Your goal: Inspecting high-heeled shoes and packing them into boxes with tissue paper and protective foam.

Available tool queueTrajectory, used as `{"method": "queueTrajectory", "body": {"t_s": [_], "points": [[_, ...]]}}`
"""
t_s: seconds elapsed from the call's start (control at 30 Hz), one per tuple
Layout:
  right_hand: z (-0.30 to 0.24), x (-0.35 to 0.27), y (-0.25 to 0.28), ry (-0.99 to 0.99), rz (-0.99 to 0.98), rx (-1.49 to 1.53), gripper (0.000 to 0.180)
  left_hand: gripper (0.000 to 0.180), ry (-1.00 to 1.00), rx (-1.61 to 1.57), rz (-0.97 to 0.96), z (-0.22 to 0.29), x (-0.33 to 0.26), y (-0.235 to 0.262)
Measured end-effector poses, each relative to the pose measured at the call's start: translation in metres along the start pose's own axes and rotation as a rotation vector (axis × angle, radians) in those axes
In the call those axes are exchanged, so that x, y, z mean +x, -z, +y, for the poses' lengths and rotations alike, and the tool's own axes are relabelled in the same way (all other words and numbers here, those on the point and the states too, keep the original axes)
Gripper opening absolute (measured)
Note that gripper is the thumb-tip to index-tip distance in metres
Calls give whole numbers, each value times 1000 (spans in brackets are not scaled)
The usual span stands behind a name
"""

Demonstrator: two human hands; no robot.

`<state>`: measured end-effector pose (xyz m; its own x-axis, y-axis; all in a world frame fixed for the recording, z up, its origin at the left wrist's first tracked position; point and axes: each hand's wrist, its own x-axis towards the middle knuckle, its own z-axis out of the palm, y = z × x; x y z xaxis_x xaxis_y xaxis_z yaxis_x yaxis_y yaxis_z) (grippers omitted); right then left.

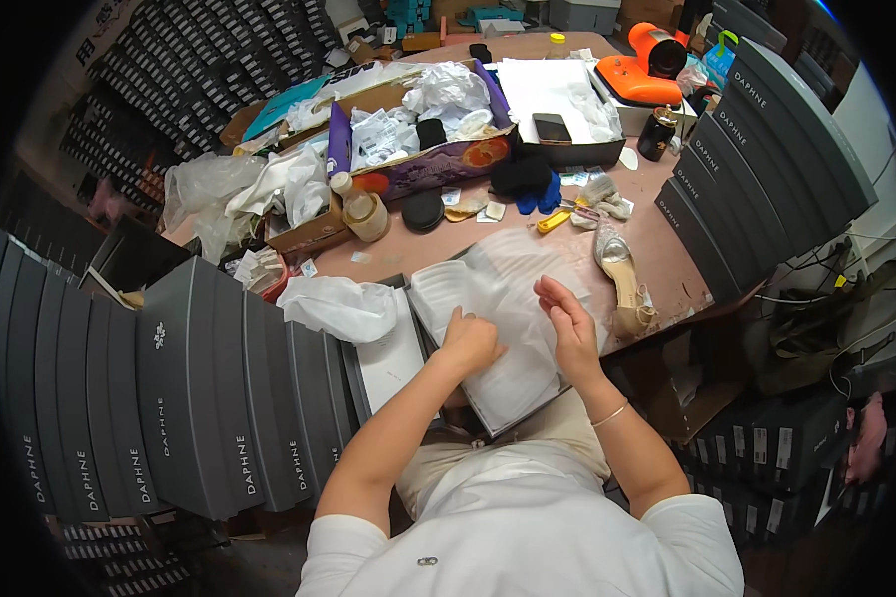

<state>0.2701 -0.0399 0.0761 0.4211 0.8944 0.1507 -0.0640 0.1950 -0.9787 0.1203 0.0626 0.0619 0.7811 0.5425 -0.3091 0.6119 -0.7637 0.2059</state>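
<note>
1. In the centre of the frame an open shoe box [468, 393] lies on the table edge, lined with white tissue paper [513, 298] that spreads over its whole inside.
2. The left hand [471, 340] is curled into a loose fist and presses down on the tissue near the box's left side; it grips nothing that I can make out.
3. The right hand [570, 320] hovers just above the tissue with fingers slack and half bent, holding nothing.
4. Judged from this, the lining seems laid and is being smoothed; no shoe shows inside the box.
5. A beige high-heeled shoe [622, 279] lies on the pink table [667, 249] just right of the box, outside it, so the packing looks early. I can see only the one shoe.
6. The grey lid [388, 363] lies at the box's left with crumpled white paper [336, 306] on it, so closing is not yet done.
7. Stacks of closed grey boxes [199, 398] fill the lower left, and more [767, 149] stand at the upper right.
</note>
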Motion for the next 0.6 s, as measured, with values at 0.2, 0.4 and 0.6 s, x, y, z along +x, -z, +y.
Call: {"method": "queueTrajectory", "body": {"t_s": [0.2,0.4,0.6], "points": [[23,-43,-1,50,-348,-646,59,54,-39,123,208,-8,41,-62],[-31,-22,31,232,-30,-874,73,62,98,198,-6,-6,10,-32],[-11,-8,54,-107,-56,-606,41,90,87,221,-104,-4,25,-25]]}}
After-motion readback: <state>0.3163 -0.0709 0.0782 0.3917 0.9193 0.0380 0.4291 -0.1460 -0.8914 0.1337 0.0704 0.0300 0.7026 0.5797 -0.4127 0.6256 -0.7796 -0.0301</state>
